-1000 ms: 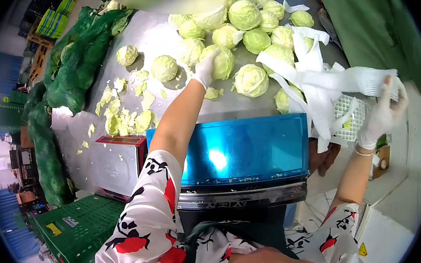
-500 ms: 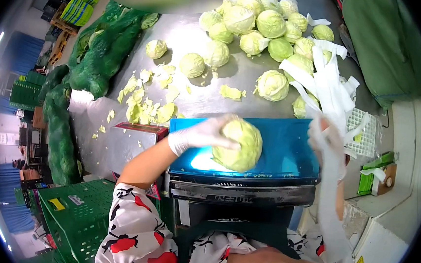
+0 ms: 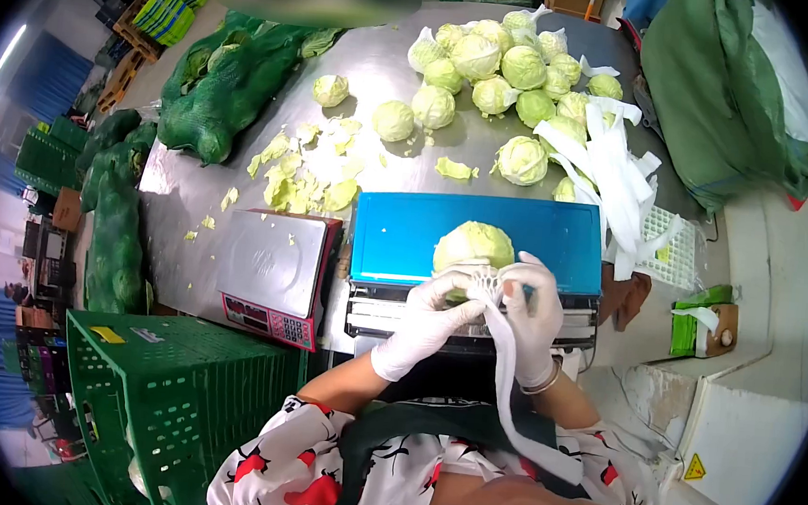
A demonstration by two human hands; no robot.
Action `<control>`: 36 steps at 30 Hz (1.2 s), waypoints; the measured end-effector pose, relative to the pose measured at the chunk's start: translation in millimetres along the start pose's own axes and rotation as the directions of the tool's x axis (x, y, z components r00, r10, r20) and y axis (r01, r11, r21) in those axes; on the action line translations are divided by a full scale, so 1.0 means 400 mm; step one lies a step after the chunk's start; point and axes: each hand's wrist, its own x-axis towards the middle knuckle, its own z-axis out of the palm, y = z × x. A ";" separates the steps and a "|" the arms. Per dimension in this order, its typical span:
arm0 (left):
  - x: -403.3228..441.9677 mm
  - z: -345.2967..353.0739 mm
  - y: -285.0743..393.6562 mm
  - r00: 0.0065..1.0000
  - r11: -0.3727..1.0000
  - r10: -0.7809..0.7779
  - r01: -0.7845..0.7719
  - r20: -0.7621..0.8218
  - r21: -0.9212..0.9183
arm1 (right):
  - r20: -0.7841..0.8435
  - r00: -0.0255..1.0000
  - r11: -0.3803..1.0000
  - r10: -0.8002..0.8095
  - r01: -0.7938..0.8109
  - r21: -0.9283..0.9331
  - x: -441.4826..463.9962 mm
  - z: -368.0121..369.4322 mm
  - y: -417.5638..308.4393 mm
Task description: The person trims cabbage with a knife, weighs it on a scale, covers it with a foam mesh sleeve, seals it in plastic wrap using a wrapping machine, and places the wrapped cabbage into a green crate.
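Over the front edge of a smooth, blue rectangular panel (image 3: 386,237), the white-gloved left hand (image 3: 432,316) and white-gloved right hand (image 3: 534,310) work close together, fingers pinched on a stretchy white mesh sleeve (image 3: 506,370). Just beyond the fingertips sits a round, pale-green cabbage with tight, overlapping leaves (image 3: 474,245); whether it bears on the panel, I cannot tell. Pulled too hard, the open weave could tear; with both hands busy on the mesh, the smooth ball might roll off, and the sleeve's limp, ribbon-like tail might snag on the panel's edge. Farther out lie a red weighing scale with a flat metal plate (image 3: 276,252), crinkled, torn yellow-green leaf scraps (image 3: 296,182), tangled white mesh strips (image 3: 622,198) and a heap of knobbly pale-green cabbages (image 3: 523,67) on a dull grey metal table (image 3: 410,172).
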 end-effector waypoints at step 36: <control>0.207 -0.195 -0.189 0.868 0.958 -0.265 0.287 -0.420 -0.010 | 0.050 0.680 0.668 0.731 -0.699 -0.255 0.065 0.039 0.280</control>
